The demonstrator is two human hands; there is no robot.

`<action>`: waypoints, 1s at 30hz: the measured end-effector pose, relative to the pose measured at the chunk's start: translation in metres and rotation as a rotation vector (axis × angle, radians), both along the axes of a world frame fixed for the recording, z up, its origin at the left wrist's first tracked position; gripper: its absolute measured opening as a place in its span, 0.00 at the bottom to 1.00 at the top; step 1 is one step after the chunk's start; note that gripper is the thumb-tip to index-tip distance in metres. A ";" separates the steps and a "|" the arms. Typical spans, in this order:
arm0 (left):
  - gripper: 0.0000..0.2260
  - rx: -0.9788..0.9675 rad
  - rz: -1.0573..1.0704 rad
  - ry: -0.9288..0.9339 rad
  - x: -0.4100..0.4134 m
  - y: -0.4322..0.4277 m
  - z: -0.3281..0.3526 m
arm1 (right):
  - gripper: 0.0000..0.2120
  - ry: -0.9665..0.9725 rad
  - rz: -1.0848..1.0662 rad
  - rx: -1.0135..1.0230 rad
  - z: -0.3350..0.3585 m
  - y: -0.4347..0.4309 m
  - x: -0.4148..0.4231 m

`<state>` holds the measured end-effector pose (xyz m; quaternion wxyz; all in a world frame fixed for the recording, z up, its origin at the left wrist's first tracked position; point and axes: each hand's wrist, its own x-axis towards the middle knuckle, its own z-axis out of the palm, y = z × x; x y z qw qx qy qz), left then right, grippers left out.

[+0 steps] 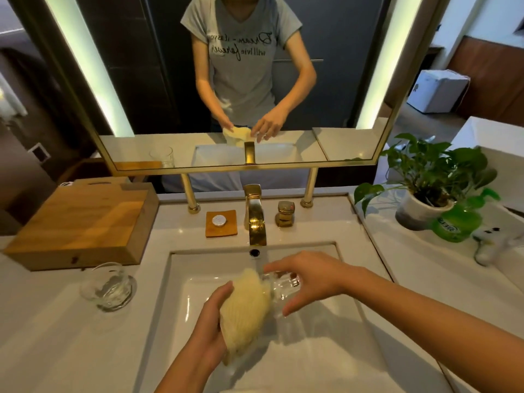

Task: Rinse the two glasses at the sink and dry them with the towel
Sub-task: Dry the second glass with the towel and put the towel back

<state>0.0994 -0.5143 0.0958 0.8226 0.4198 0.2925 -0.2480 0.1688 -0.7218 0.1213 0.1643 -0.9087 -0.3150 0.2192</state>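
left hand [209,317] grips fluffy pale-yellow towel [245,304] | right hand [310,277] clasps clear glass [283,286], tipped sideways over sink [195,282]

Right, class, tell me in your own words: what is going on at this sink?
A person is drying one of the glasses. The right hand holds a glass tilted over the sink, its fingers curled round it. The left hand grips a yellow towel pressed against one end of that glass. The second glass stands upright on the counter to the left of the sink, with neither hand touching it.
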 end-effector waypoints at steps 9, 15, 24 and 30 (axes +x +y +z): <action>0.16 0.433 -0.439 -0.497 0.002 -0.007 0.041 | 0.25 0.294 -0.155 0.518 0.001 0.028 -0.006; 0.10 0.825 -0.507 -0.824 0.008 -0.014 0.033 | 0.21 0.582 -0.255 0.677 0.003 0.025 -0.003; 0.27 0.129 -0.402 -0.320 0.027 -0.007 0.034 | 0.33 0.308 -0.147 0.390 0.024 0.011 -0.001; 0.26 -0.217 -0.417 -0.076 0.034 0.001 0.020 | 0.32 -0.461 0.253 0.185 0.018 0.007 -0.022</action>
